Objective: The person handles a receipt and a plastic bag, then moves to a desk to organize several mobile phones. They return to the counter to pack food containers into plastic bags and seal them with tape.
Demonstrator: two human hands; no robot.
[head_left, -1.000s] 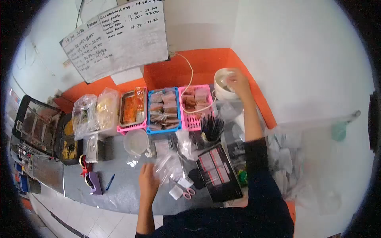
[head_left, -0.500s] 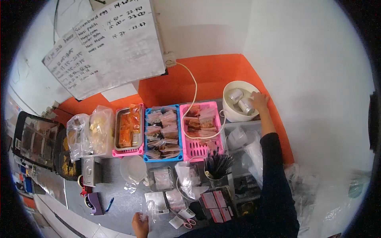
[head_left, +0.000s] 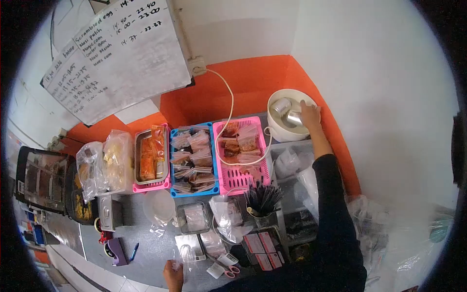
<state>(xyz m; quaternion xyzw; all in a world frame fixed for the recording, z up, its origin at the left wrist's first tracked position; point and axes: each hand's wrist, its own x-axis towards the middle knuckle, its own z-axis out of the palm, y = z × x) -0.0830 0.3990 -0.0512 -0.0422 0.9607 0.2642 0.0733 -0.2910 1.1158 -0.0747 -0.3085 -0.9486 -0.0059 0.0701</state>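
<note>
At pot point(head_left: 282, 134) rim, right hand point(head_left: 310, 116) closed on can point(head_left: 292, 118), left hand point(head_left: 172, 273) pinching bag point(head_left: 186, 255)

Left hand point(head_left: 173, 275) cut off at bottom edge, whiteboard point(head_left: 116, 58) top cropped, right hand point(head_left: 309, 115) grip in white pot point(head_left: 282, 132) unclear.

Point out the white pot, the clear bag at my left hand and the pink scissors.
white pot point(head_left: 284, 135): head view, outer wall.
clear bag point(head_left: 185, 254): head view, upper part.
pink scissors point(head_left: 233, 271): head view, handle.

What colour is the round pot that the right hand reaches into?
White. The round pot shows best in the head view, with the right hand at its rim.
</note>
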